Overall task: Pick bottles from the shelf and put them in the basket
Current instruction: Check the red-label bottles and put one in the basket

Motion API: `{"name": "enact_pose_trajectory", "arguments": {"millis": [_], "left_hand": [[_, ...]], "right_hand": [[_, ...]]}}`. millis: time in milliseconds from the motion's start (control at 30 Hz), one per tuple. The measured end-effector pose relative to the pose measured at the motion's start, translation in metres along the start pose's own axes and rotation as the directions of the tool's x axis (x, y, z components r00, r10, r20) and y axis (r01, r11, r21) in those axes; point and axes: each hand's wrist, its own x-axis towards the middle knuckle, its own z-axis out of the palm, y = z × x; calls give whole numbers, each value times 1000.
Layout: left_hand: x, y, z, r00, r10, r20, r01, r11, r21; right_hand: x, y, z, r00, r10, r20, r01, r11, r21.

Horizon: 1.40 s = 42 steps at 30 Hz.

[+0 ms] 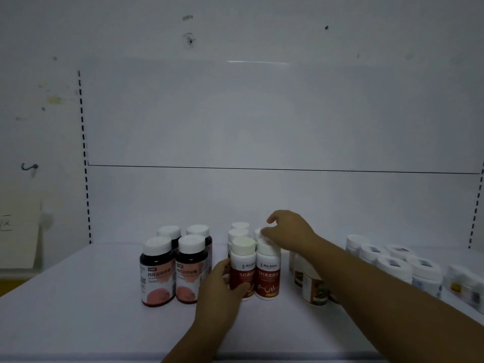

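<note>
Red-labelled white plastic bottles [242,268] on the white shelf [78,305]: left hand [222,286] grip wraps the front-left one, right hand [288,229] pinches a rear cap; next lift both clear, basket unseen.

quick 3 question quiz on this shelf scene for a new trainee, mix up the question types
1. True or false: the left hand is wrapped around the front white bottle with a red label.
2. How many dark bottles with pink labels stand at the left of the shelf?
3. The right hand reaches: A) over the caps of the red-label bottles, B) to the short white jars at right, C) below the shelf.

Key: 1 true; 2 four; 3 A.
</note>
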Motion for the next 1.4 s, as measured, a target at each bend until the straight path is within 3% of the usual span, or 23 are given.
{"name": "enact_pose_trajectory", "arguments": {"millis": [167,267,400,533,667,733,800,833,867,900,933,967,1000,1200,1400], "left_hand": [[-2,0,2,1000,22,-5,-22,998,55],[-3,1,1,998,56,-17,-55,995,87],[-3,4,0,990,137,-42,-129,979,156],[-11,8,-2,948,301,-98,-264,923,279],[-24,10,-3,874,484,-47,-444,834,329],[-33,19,-6,857,504,-107,-482,857,181],[-45,36,-12,922,348,-173,-376,910,-174],[-49,45,-17,976,198,-85,-216,883,-417],[-51,53,-21,996,65,68,-6,768,-641],[-52,58,-24,973,-14,232,197,581,-790],[-54,60,-29,931,-48,361,349,403,-846],[-56,62,-35,896,-50,442,437,281,-854],[-58,61,-40,873,-46,485,483,224,-847],[-77,47,-60,737,-110,667,676,120,-727],[-94,34,-69,659,-81,748,750,-10,-661]], "right_hand": [[23,-13,6,990,36,136,-20,993,-112],[28,-16,7,993,20,120,-5,992,-123],[25,-10,-12,989,25,-147,-16,998,63],[12,-5,-52,914,18,-405,85,968,235],[-10,-9,-80,925,20,-379,128,924,360],[-26,-15,-86,957,19,-289,118,886,449],[-44,-26,-88,988,-24,-151,101,842,530],[-53,-34,-88,995,-55,-81,91,837,540],[-62,-42,-86,996,-84,-19,81,842,533],[-69,-49,-83,994,-106,32,75,854,515],[-75,-57,-80,990,-120,69,72,871,485],[-80,-63,-77,988,-127,90,75,894,441],[-84,-68,-75,987,-128,92,84,920,382],[-100,-85,-63,992,-64,105,63,998,10],[-110,-96,-57,996,-23,81,33,992,-120]]}}
